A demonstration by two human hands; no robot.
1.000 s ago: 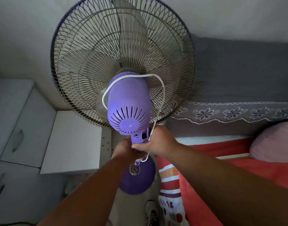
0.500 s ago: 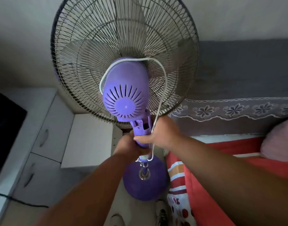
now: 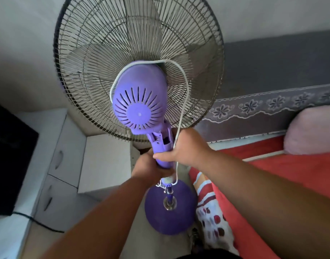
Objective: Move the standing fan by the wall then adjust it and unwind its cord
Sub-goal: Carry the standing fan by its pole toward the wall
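Fan (image 3: pixel 138 101) had tilted nearer, base (image 3: pixel 169 208) back on floor beside bed (image 3: pixel 291 184). Both hands clenched neck: left hand (image 3: pixel 151 167) below, right hand (image 3: pixel 186 146) above, pinning white cord (image 3: pixel 181 116) looped over motor housing.

A home bedroom: red-sheeted bed (image 3: pixel 272 184) with pink pillow (image 3: pixel 312 129) (beside white drawer cabinet (image 3: pixel 65 146)), against plain wall (image 3: pixel 25 43).

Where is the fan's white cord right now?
Head view, centre: the white cord loops over the purple motor housing, then runs down past the right hand to the pole.
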